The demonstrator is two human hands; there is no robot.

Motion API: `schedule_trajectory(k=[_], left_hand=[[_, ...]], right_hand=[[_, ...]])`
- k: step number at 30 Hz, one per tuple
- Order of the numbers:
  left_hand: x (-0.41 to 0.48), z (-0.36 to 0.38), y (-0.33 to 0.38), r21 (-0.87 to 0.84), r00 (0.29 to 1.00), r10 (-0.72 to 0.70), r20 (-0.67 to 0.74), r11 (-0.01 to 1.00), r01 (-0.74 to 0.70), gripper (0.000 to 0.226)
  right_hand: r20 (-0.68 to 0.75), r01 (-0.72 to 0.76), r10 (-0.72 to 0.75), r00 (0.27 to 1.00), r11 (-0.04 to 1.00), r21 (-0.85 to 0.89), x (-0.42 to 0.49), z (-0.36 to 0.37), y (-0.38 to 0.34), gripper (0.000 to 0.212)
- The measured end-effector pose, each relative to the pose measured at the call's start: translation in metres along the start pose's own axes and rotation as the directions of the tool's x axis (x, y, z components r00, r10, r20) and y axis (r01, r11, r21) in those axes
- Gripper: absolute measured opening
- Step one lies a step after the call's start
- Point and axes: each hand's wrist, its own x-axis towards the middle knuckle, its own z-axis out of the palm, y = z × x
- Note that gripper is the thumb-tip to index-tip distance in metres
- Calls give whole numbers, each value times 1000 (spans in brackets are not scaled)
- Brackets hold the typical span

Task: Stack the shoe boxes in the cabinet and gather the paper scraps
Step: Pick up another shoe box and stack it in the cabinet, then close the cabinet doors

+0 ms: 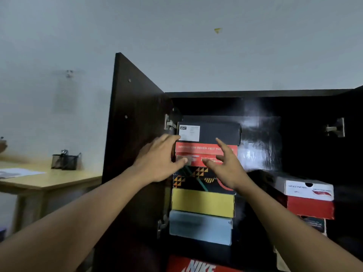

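Note:
A tall stack of shoe boxes fills the left side of the dark cabinet (pixel 255 94). From the top it holds a black box (pixel 220 132), a red box (pixel 198 152), a patterned black box (pixel 194 180), a yellow box (pixel 202 205), a pale blue box (pixel 200 226) and a red Nike box (pixel 198 266). My left hand (pixel 159 160) hovers at the left end of the red box, fingers apart. My right hand (pixel 225 165) is spread in front of the same box. Neither hand grips anything. No paper scraps are in view.
A white and red Skechers box (pixel 306 197) sits on another box at the cabinet's right. The left cabinet door (pixel 133 122) stands open. Left of it is a wooden desk (pixel 49 179) with papers and a black mesh pen holder (pixel 63 161).

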Motion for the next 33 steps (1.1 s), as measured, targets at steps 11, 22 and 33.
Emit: schedule_trajectory(k=[11,22,33], left_hand=[[-130,-67,-86,-129,946,-235,-222,969,210,66],[-126,-38,-91,-414,993,-109,54,902,122,49],[-72,59,22,-586,995,102,22,808,-70,65]], right_hand=[[238,-86,18,971,957,276,-121,174,-77,79],[95,64,-88,992,971,231,-137,171,-65,53],[-199,131,-121,972,991,39,-166,56,10,54]])
